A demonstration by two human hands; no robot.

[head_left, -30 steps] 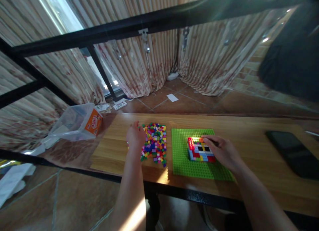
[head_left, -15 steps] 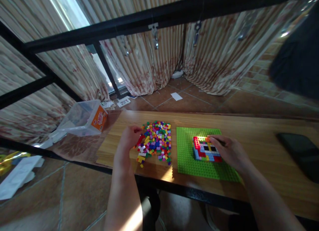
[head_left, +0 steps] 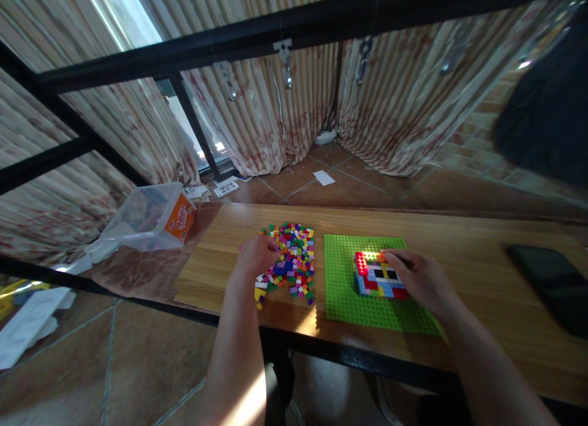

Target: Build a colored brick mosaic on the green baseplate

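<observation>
A heap of loose toy bricks in many colours lies on the wooden table. My left hand is over the heap's left side, fingers curled and fingertips drawn together among the bricks. What they pinch, if anything, is too small to make out. To the right, a green studded baseplate carries a low rectangular brick build with red, blue, white, black and yellow parts. My right hand grips the build at its far right corner, fingertips beside an orange piece on its top. The palm hides the build's right side.
A clear plastic box with an orange label stands left of the wooden table. A dark phone-like slab lies at the table's right. Behind, a black metal rail crosses in front of curtains. Papers lie on the tiled floor.
My left hand has moved right, from the heap's left edge to over its bricks. A red piece seen beside it before is now hidden. My right hand stays at the build.
</observation>
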